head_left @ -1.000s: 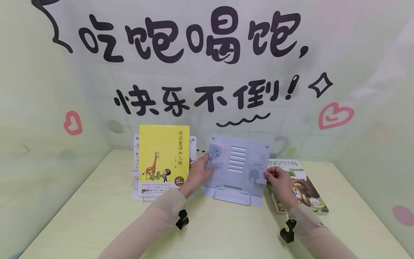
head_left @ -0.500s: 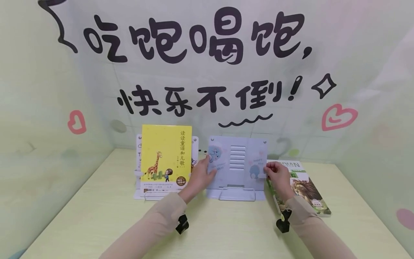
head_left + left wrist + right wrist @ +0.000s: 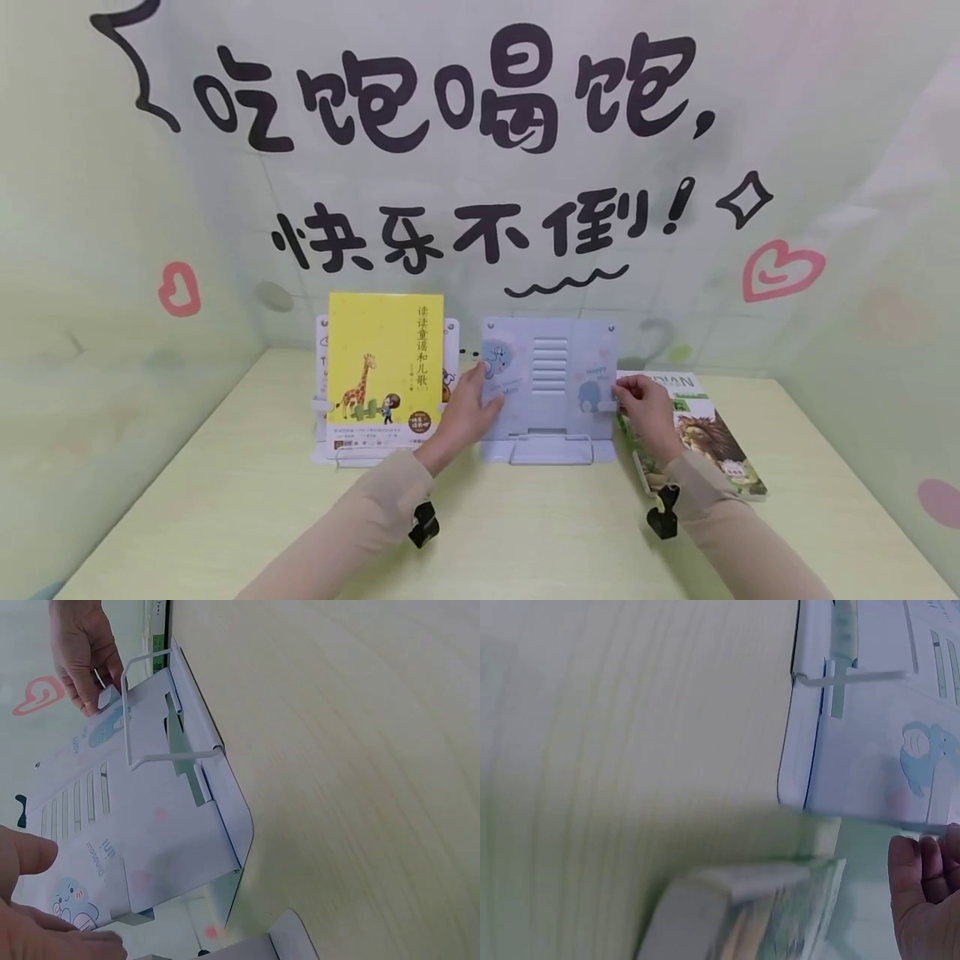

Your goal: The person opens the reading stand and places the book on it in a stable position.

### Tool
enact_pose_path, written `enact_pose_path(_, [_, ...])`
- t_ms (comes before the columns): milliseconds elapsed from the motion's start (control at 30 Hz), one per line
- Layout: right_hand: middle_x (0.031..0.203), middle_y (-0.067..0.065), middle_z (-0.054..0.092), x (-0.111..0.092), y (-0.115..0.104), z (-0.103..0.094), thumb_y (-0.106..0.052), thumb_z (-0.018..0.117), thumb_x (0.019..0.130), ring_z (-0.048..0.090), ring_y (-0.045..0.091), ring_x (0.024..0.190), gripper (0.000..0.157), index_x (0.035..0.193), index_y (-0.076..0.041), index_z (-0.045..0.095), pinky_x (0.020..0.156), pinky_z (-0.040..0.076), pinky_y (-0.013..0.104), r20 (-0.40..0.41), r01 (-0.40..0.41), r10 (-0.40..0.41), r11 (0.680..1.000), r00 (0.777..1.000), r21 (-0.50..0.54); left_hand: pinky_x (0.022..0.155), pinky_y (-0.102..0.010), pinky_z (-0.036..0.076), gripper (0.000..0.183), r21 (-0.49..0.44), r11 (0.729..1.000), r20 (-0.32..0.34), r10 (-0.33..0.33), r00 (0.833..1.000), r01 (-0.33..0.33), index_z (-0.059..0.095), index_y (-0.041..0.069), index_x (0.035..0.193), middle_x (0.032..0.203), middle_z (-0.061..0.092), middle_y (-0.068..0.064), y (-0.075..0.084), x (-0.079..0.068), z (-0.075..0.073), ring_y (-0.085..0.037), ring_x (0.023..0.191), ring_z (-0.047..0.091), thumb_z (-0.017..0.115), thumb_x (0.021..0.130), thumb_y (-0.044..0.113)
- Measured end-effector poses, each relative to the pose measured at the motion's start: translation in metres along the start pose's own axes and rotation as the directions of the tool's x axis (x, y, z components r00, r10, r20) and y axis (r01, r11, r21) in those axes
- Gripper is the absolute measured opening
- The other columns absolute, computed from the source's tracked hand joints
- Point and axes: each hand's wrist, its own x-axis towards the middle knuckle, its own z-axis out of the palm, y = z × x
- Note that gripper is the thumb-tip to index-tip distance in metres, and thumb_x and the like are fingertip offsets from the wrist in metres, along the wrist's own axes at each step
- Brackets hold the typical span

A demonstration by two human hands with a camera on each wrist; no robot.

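A pale blue book stand (image 3: 551, 375) stands upright on the table, slots down its middle and a wire page holder (image 3: 127, 712) folded out at its base. My left hand (image 3: 471, 408) grips its left edge, thumb toward the front; in the left wrist view the fingers (image 3: 67, 941) lie along that edge. At the opposite edge my right hand (image 3: 648, 412) pinches the stand beside a small side clip (image 3: 606, 407). The right wrist view shows those fingers (image 3: 907, 870) curled at the edge, partly cut off by the frame.
Left of the stand, a yellow children's book (image 3: 386, 358) leans on a second, white stand (image 3: 321, 425). A thick book with a lion cover (image 3: 712, 442) lies flat at the right, partly behind my right forearm. A printed curtain (image 3: 480, 167) hangs behind the table (image 3: 525, 533).
The blue stand was tilted and turned a second ago; my two hands have set it straight, level with the yellow book's stand. Over the last half second it has hardly moved.
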Motion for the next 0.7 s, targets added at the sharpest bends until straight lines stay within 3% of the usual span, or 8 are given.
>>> enact_pose_path(100, [0.097, 0.024, 0.061, -0.001, 0.007, -0.018, -0.008, 0.053, 0.095, 0.062, 0.014, 0.076, 0.022, 0.108, 0.009, 0.059, 0.067, 0.055, 0.023, -0.010, 0.035, -0.036, 0.996, 0.999, -0.077, 0.112, -0.048, 0.025, 0.064, -0.036, 0.997, -0.057, 0.069, 0.996, -0.072, 0.026, -0.005, 0.145, 0.151, 0.023, -0.023, 0.003, -0.003, 0.006, -0.037, 0.137, 0.028, 0.057, 0.092, 0.013])
enact_pose_path(233, [0.093, 0.025, 0.064, -0.004, 0.023, -0.057, -0.008, 0.054, 0.093, 0.059, 0.017, 0.070, 0.022, 0.106, 0.009, 0.061, 0.058, 0.048, 0.023, -0.052, 0.053, -0.070, 0.960, 0.996, -0.276, 0.113, -0.047, 0.022, 0.059, -0.092, 0.971, -0.122, 0.210, 0.970, -0.222, 0.030, -0.003, 0.144, 0.150, 0.027, -0.020, 0.017, -0.012, 0.020, -0.034, 0.139, 0.026, 0.055, 0.092, 0.010])
enact_pose_path(300, [0.093, 0.026, 0.064, -0.008, 0.035, -0.077, -0.007, 0.054, 0.092, 0.059, 0.023, 0.072, 0.023, 0.105, 0.010, 0.061, 0.058, 0.046, 0.027, -0.067, 0.042, -0.070, 0.933, 0.995, -0.357, 0.113, -0.046, 0.024, 0.056, -0.130, 0.955, -0.101, 0.253, 0.962, -0.265, 0.033, -0.001, 0.143, 0.149, 0.031, -0.019, 0.027, -0.019, 0.031, -0.033, 0.138, 0.029, 0.054, 0.092, 0.010])
enact_pose_path(367, [0.093, 0.028, 0.063, -0.012, 0.046, -0.094, -0.006, 0.054, 0.091, 0.059, 0.029, 0.076, 0.023, 0.104, 0.012, 0.059, 0.060, 0.046, 0.034, -0.076, 0.019, -0.055, 0.910, 0.996, -0.413, 0.110, -0.043, 0.031, 0.054, -0.206, 0.943, -0.038, 0.259, 0.965, -0.261, 0.035, 0.000, 0.142, 0.145, 0.038, -0.017, 0.037, -0.029, 0.045, -0.031, 0.134, 0.037, 0.054, 0.093, 0.011])
enact_pose_path(433, [0.093, 0.029, 0.062, -0.017, 0.057, -0.107, -0.006, 0.054, 0.091, 0.058, 0.035, 0.079, 0.024, 0.104, 0.014, 0.058, 0.063, 0.047, 0.040, -0.069, 0.000, -0.036, 0.886, 0.997, -0.464, 0.106, -0.038, 0.038, 0.052, -0.297, 0.935, 0.067, 0.223, 0.973, -0.194, 0.037, 0.000, 0.141, 0.141, 0.044, -0.016, 0.045, -0.038, 0.060, -0.029, 0.129, 0.044, 0.054, 0.093, 0.013])
enact_pose_path(500, [0.093, 0.031, 0.061, -0.021, 0.065, -0.117, -0.006, 0.054, 0.089, 0.058, 0.039, 0.082, 0.026, 0.104, 0.016, 0.058, 0.066, 0.047, 0.045, -0.046, -0.004, -0.022, 0.865, 0.999, -0.503, 0.100, -0.034, 0.044, 0.051, -0.396, 0.915, 0.197, 0.165, 0.967, -0.075, 0.039, -0.002, 0.139, 0.137, 0.049, -0.017, 0.050, -0.046, 0.074, -0.029, 0.123, 0.050, 0.055, 0.093, 0.013])
enact_pose_path(600, [0.092, 0.032, 0.060, -0.026, 0.072, -0.128, -0.006, 0.056, 0.088, 0.057, 0.041, 0.083, 0.029, 0.105, 0.018, 0.056, 0.068, 0.046, 0.049, -0.007, -0.005, 0.001, 0.839, 1.000, -0.544, 0.097, -0.034, 0.047, 0.049, -0.480, 0.867, 0.372, 0.064, 0.926, 0.133, 0.041, -0.007, 0.137, 0.133, 0.052, -0.020, 0.056, -0.052, 0.094, -0.032, 0.121, 0.052, 0.056, 0.093, 0.011])
enact_pose_path(700, [0.095, 0.034, 0.059, -0.027, 0.076, -0.134, -0.007, 0.057, 0.087, 0.057, 0.043, 0.085, 0.032, 0.105, 0.020, 0.055, 0.069, 0.047, 0.050, 0.031, -0.007, 0.030, 0.820, 0.999, -0.573, 0.097, -0.037, 0.046, 0.049, -0.503, 0.818, 0.474, -0.007, 0.880, 0.278, 0.040, -0.011, 0.135, 0.132, 0.051, -0.024, 0.060, -0.053, 0.109, -0.034, 0.122, 0.050, 0.055, 0.093, 0.009])
